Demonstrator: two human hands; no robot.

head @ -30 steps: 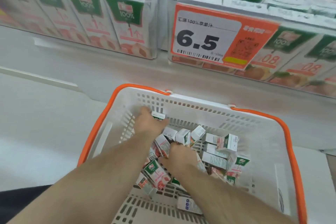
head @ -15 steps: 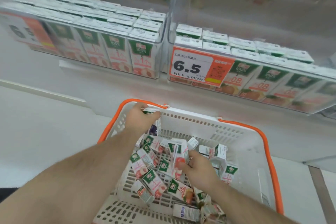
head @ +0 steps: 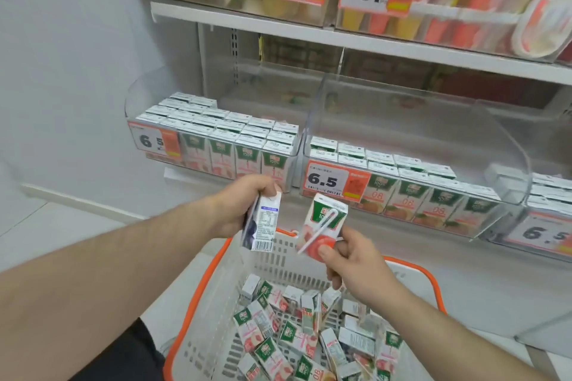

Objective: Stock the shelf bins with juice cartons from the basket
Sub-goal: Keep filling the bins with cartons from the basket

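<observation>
My left hand grips a juice carton by its top, barcode side toward me, above the basket's far rim. My right hand pinches the bottom of a second juice carton, green and red with a white straw on its face, held upright. Both cartons hang in front of the shelf edge. Below them the white basket with an orange rim holds several loose cartons. Two clear shelf bins hold rows of cartons: the left bin is packed, the right bin has free room at the back.
A third bin with a 6.5 tag shows at the far right. The upper shelf carries other packaged goods with 9.9 and 16.8 price tags. A white wall stands to the left.
Both hands have risen out of the basket, each with a carton, up to the shelf edge. The view has tilted upward, showing the upper shelf.
</observation>
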